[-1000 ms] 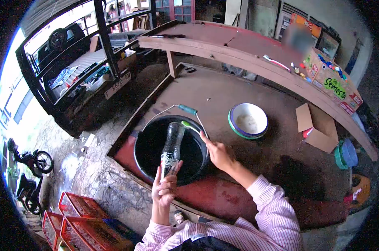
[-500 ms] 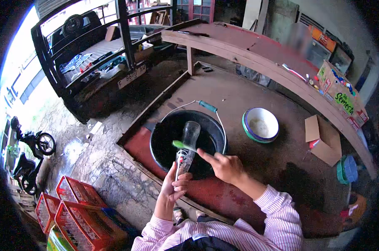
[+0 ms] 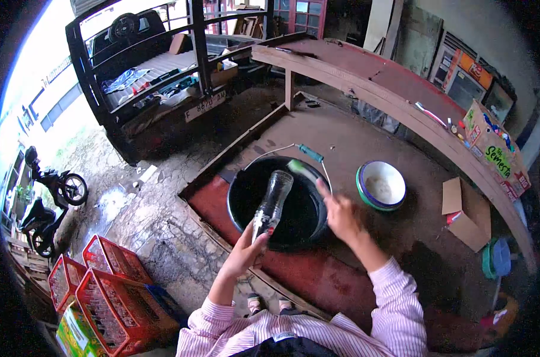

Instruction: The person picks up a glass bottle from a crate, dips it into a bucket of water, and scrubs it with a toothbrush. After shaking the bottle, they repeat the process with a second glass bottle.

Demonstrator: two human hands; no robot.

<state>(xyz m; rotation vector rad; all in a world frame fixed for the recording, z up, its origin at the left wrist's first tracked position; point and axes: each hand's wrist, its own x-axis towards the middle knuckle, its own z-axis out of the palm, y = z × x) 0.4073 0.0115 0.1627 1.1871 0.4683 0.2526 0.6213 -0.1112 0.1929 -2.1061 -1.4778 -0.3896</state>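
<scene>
My left hand (image 3: 245,253) is closed round the lower part of a clear glass bottle (image 3: 274,199) with a white and red print. The bottle tilts, its upper end leaning away from me above a black bucket (image 3: 231,205). My right hand (image 3: 343,220), slightly blurred, grips a small brush (image 3: 303,169) with a green head and a pale handle. The brush is apart from the bottle, over the bucket's far right side. A green grip (image 3: 310,153) sits on the bucket's raised wire handle. Dark shadow hides most of the bucket's inside.
Stacked bowls (image 3: 382,185) stand right of the bucket on the low brown platform (image 3: 341,134). Beyond them are an open cardboard box (image 3: 467,214) and a raised wooden ledge (image 3: 365,89). Red crates (image 3: 112,309) of bottles stand lower left; a truck (image 3: 157,65) is parked behind.
The brush has come away from the bottle's side and moved up and right with my right hand. The bottle leans more to the right. The camera view has shifted.
</scene>
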